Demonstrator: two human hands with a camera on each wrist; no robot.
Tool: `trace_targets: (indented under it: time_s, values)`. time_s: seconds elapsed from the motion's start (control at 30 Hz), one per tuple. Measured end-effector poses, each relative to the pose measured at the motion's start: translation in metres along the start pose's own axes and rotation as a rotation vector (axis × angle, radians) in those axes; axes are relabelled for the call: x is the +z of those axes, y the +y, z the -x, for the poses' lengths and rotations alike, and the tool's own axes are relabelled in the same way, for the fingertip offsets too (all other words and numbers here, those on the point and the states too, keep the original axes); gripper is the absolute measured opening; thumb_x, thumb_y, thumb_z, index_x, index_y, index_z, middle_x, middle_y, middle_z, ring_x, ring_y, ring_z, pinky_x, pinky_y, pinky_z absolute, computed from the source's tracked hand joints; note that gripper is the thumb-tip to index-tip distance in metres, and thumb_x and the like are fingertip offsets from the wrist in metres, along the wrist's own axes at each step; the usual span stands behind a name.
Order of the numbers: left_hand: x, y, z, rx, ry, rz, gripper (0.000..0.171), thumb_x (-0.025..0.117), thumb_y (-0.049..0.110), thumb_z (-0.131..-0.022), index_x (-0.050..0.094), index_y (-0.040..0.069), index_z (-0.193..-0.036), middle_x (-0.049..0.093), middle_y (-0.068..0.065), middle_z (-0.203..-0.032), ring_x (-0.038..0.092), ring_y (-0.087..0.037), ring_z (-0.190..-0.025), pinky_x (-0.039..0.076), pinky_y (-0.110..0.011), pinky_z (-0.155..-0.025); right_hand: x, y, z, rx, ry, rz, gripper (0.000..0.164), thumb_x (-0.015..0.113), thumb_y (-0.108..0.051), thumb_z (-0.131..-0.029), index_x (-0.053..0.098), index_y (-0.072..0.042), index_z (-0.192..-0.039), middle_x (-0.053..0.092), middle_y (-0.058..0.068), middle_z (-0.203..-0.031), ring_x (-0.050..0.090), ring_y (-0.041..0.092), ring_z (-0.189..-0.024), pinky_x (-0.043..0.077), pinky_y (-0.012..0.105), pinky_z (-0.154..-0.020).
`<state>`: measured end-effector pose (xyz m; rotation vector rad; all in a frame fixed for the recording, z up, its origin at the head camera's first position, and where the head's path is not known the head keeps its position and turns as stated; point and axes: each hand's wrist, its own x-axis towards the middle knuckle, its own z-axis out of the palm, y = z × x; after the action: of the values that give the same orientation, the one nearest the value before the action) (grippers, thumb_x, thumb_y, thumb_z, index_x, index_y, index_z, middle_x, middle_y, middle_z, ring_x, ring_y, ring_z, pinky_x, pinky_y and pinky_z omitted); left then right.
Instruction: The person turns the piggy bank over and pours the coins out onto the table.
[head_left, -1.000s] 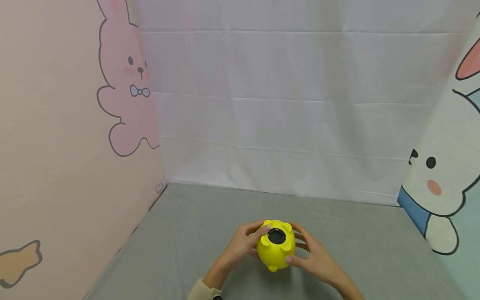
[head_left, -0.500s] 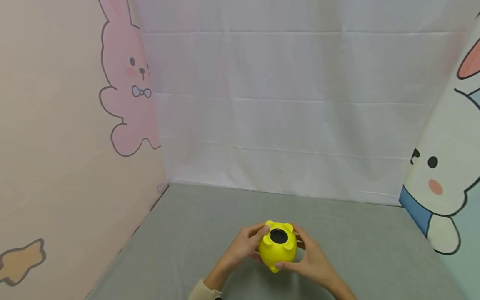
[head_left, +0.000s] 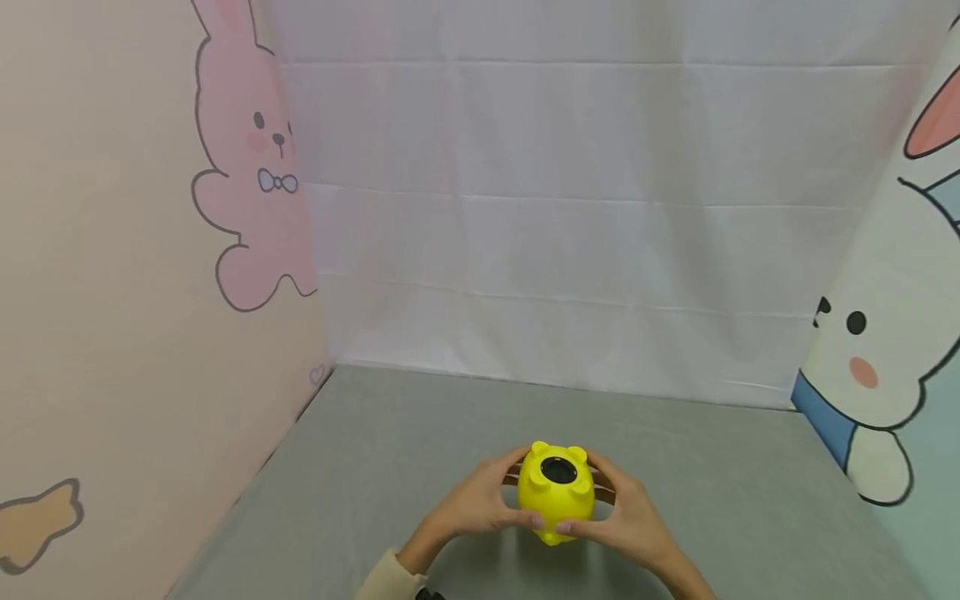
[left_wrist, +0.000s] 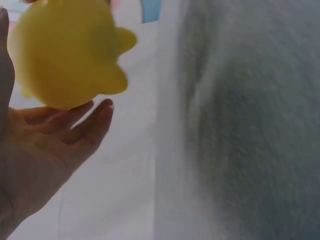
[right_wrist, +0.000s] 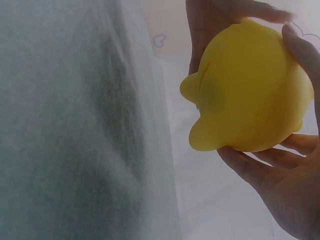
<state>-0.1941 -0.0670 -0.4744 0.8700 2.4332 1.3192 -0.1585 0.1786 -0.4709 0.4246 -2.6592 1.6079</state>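
A round yellow figure [head_left: 540,504] with stubby feet-like knobs is held up over the grey cloth in the head view. A black round disc [head_left: 558,470] sits among the knobs on its upward side. My left hand [head_left: 480,504] grips its left side, thumb on the lower front and fingers behind. On the other side my right hand [head_left: 633,517] grips it likewise, its thumb tip close to the left one. Both wrist views show the smooth yellow body, two of its knobs jutting out, and the fingers spread along it.
Grey cloth [head_left: 360,467] covers the tabletop. Behind it hangs a creased white sheet [head_left: 562,250]. The left wall bears a pink rabbit drawing [head_left: 247,192], the right one a white cartoon animal [head_left: 892,367].
My left thumb has moved down from beside the black disc to the figure's lower front. My right thumb has slid left along that front. The figure has shifted very slightly right.
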Motion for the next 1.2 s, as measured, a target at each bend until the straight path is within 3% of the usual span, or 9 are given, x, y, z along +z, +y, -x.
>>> trace_targets:
  time_s: [0.2,0.43,0.63,0.77,0.9,1.07,1.2]
  values:
    - [0.002,0.000,-0.001,0.016,-0.018,0.032,0.093,0.084,0.052,-0.071,0.035,0.033,-0.148,0.053,0.013,-0.140,0.056,-0.002,-0.121,0.051,-0.024,-0.103,0.003,0.001,0.002,-0.065,-0.025,-0.016,0.097,0.094,-0.037,-0.060,0.047,-0.017,-0.143,0.058,0.000,-0.138,0.065,0.024,-0.115,0.057,0.021,-0.089]
    - [0.005,-0.002,0.000,-0.001,-0.021,0.039,0.098,0.087,0.052,-0.067,0.035,0.030,-0.148,0.053,0.011,-0.140,0.056,-0.003,-0.121,0.052,-0.022,-0.100,0.005,0.005,0.003,-0.059,-0.017,-0.014,0.098,0.094,-0.036,-0.059,0.046,-0.020,-0.144,0.057,0.003,-0.139,0.065,0.023,-0.115,0.057,0.021,-0.089]
    - [0.007,-0.003,-0.001,0.031,-0.016,0.052,0.101,0.087,0.051,-0.067,0.031,0.034,-0.148,0.051,0.012,-0.141,0.055,-0.003,-0.122,0.052,-0.022,-0.100,0.004,0.009,0.002,-0.093,-0.016,0.003,0.097,0.093,-0.034,-0.063,0.044,-0.015,-0.145,0.057,0.010,-0.140,0.065,0.028,-0.113,0.057,0.020,-0.087]
    - [0.009,-0.005,-0.001,0.066,0.006,0.084,0.094,0.088,0.048,-0.068,0.035,0.036,-0.146,0.053,0.013,-0.138,0.058,-0.002,-0.118,0.053,-0.021,-0.098,0.003,0.010,0.000,-0.089,-0.039,-0.005,0.098,0.093,-0.034,-0.063,0.044,-0.016,-0.145,0.056,0.008,-0.142,0.065,0.026,-0.114,0.057,0.020,-0.089]
    - [0.011,-0.008,-0.001,0.102,0.034,0.120,0.090,0.089,0.046,-0.067,0.040,0.036,-0.142,0.056,0.013,-0.135,0.060,-0.003,-0.117,0.054,-0.022,-0.096,-0.001,0.010,-0.003,-0.121,-0.073,0.000,0.089,0.091,-0.034,-0.067,0.046,-0.024,-0.143,0.055,0.003,-0.143,0.063,0.017,-0.116,0.057,0.024,-0.093]
    - [0.014,-0.014,0.000,0.153,0.036,0.128,0.089,0.090,0.044,-0.067,0.042,0.035,-0.142,0.057,0.012,-0.133,0.060,-0.004,-0.117,0.054,-0.021,-0.096,-0.010,0.008,-0.007,-0.210,-0.116,0.042,0.071,0.083,-0.030,-0.079,0.048,-0.028,-0.141,0.056,0.002,-0.142,0.058,0.007,-0.120,0.057,0.029,-0.095]
    - [0.015,-0.017,0.001,0.169,0.038,0.124,0.091,0.090,0.043,-0.067,0.041,0.035,-0.143,0.056,0.011,-0.135,0.059,-0.005,-0.119,0.053,-0.020,-0.097,-0.018,0.003,-0.011,-0.291,-0.136,0.094,0.063,0.078,-0.028,-0.085,0.049,-0.025,-0.141,0.056,0.002,-0.141,0.059,0.013,-0.121,0.058,0.036,-0.094]
